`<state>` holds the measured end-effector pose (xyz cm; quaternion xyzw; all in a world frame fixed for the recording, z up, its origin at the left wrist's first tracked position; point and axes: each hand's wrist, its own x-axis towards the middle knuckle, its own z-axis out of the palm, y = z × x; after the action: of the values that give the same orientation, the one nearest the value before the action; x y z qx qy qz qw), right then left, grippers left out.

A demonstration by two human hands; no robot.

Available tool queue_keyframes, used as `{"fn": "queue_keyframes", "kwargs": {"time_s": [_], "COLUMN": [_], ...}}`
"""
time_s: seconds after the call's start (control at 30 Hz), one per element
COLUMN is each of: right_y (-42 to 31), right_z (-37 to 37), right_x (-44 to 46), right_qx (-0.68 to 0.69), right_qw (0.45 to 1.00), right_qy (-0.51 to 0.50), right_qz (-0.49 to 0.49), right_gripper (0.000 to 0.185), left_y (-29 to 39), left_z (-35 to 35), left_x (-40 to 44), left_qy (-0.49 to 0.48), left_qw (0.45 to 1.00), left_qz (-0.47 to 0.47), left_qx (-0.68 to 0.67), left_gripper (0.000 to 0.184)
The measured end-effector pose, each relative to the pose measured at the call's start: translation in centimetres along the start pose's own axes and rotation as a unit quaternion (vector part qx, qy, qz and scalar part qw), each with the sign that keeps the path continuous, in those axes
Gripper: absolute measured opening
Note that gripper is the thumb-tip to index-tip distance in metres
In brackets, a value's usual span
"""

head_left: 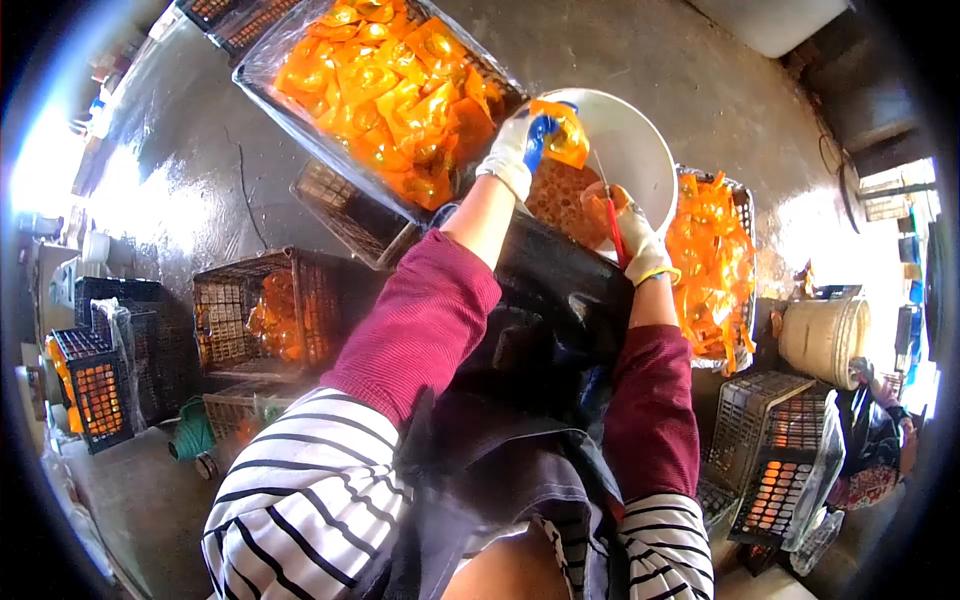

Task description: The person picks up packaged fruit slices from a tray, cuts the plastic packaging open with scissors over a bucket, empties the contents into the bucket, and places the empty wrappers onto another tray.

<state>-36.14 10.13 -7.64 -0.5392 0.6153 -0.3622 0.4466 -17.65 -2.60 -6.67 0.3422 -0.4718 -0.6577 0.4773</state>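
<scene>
My left hand [515, 152], in a white glove with blue on the fingers, is closed on a glossy orange piece [567, 138] over the rim of a white bucket [645, 135]. Its exact kind is unclear. My right hand [640, 238], in a white glove with a yellow cuff, grips the red handle of a thin knife [613, 220]. The blade points up toward the orange piece; I cannot tell whether they touch. Inside the bucket lies a mass of small orange-brown bits [562, 200].
A plastic-lined crate [330, 150] heaped with orange pieces stands ahead left, and another lined crate [745, 275] of orange strips at right. A slatted crate [235, 325] lies left. Stacked crates [755, 415] and a beige bucket [815, 335] stand right, near another person [880, 420].
</scene>
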Motion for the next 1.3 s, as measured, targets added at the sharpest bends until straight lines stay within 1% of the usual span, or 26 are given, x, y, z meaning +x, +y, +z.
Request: {"fn": "queue_keyframes", "kwargs": {"time_s": [0.07,0.1,0.13,0.17,0.2,0.23,0.27,0.33,0.43,0.47,0.5,0.53,0.63,0.67,0.7,0.73,0.8,0.83,0.9,0.93,0.97,1.0,1.1,1.23,1.27,1.3], "right_y": [-3.2,-3.7,-3.2,-2.4,-2.4,-2.3,-2.3,-7.7,-3.6,-3.8,-4.3,-4.8,-6.8,-4.9,-1.6,-1.2,-2.4,-3.3,-0.7,-0.3,0.2,-0.2,-4.0,-4.7,-4.6,-4.4], "right_z": [0.4,0.4,0.3,0.4,0.8,1.0,0.9,0.9,1.0,1.0,1.0,0.9,1.0,1.1,1.3,1.6,1.6,1.8,1.8,1.9,1.8,1.7,1.6,1.0,1.0,0.9], "right_x": [-1.2,-1.2,-0.8,-0.2,0.1,0.2,-0.2,-2.0,-0.8,-0.8,-0.8,-0.9,-1.4,-0.7,0.6,0.9,0.4,0.1,0.7,0.8,0.9,0.9,-0.5,0.0,0.2,0.3], "right_qx": [0.055,0.081,-0.037,-0.076,-0.115,-0.153,-0.164,-0.187,-0.042,-0.003,0.036,0.075,0.119,0.082,0.045,0.007,-0.128,-0.194,-0.170,-0.157,-0.125,-0.091,0.039,0.117,0.152,0.187], "right_qw": [0.997,0.993,0.998,0.997,0.992,0.984,0.983,0.980,0.996,0.995,0.990,0.982,0.976,0.988,0.995,0.999,0.990,0.978,0.980,0.979,0.989,0.994,0.992,0.976,0.973,0.968], "right_qy": [-0.009,-0.012,0.002,0.024,0.046,0.068,0.067,0.065,0.070,0.058,0.045,0.033,0.040,0.040,0.040,0.041,0.064,0.075,0.094,0.103,0.077,0.051,0.027,-0.009,0.002,0.015], "right_qz": [0.056,0.081,0.057,0.020,-0.018,-0.056,-0.039,-0.007,0.039,0.084,0.128,0.172,0.180,0.127,0.074,0.021,0.022,0.024,-0.043,-0.076,-0.032,0.011,0.119,0.184,0.176,0.168], "right_gripper": [0.020,0.021,0.027,0.028,0.030,0.031,0.031,0.031,0.035,0.035,0.034,0.034,0.029,0.029,0.030,0.031,0.033,0.034,0.029,0.028,0.028,0.028,0.032,0.037,0.033,0.029], "left_y": [-0.3,1.1,3.9,5.2,5.2,5.0,5.0,4.6,0.9,-1.1,-1.3,-1.6,-0.3,0.2,0.5,-0.1,-1.1,-1.3,-1.6,-2.1,-2.7,-0.3,0.7,1.5,1.4,0.8], "left_z": [-0.7,0.4,2.2,3.2,2.7,2.8,2.8,2.8,0.5,-0.2,-0.2,-0.1,0.3,0.4,0.4,0.3,0.1,0.1,0.0,-0.1,-0.3,0.7,1.6,2.3,2.1,2.5], "left_x": [0.3,-0.4,-1.9,-2.6,-2.3,-2.2,-2.0,-1.8,0.2,1.2,1.3,1.3,0.4,0.3,0.2,0.7,0.9,1.1,1.3,2.1,2.5,1.2,1.0,-0.1,-0.3,-0.1], "left_qy": [0.008,0.031,0.054,0.077,0.015,0.017,0.019,0.025,-0.080,-0.147,-0.161,-0.154,-0.114,-0.088,-0.060,-0.090,-0.104,-0.100,-0.091,-0.091,-0.089,-0.065,-0.022,-0.016,-0.041,-0.040], "left_qw": [0.987,0.994,0.997,0.995,0.999,0.998,0.998,0.984,0.950,0.982,0.969,0.976,0.982,0.959,0.910,0.958,0.993,0.994,0.995,0.992,0.979,0.971,0.935,0.949,0.959,0.991], "left_qz": [0.001,-0.019,-0.040,-0.060,-0.042,-0.053,-0.064,-0.103,-0.133,0.020,0.184,0.142,0.047,-0.058,-0.162,-0.109,0.040,0.041,0.043,-0.010,-0.063,-0.099,-0.131,-0.130,-0.161,-0.092], "left_qx": [0.160,0.102,0.043,-0.016,-0.029,-0.022,-0.016,-0.141,-0.272,-0.117,0.025,-0.064,-0.144,-0.263,-0.376,-0.251,-0.042,-0.030,-0.006,-0.089,-0.171,-0.207,-0.328,-0.286,-0.229,-0.084], "left_gripper": [0.032,0.031,0.030,0.028,0.029,0.029,0.029,0.031,0.032,0.032,0.032,0.033,0.032,0.032,0.032,0.034,0.036,0.036,0.037,0.037,0.038,0.041,0.041,0.033,0.034,0.034]}}
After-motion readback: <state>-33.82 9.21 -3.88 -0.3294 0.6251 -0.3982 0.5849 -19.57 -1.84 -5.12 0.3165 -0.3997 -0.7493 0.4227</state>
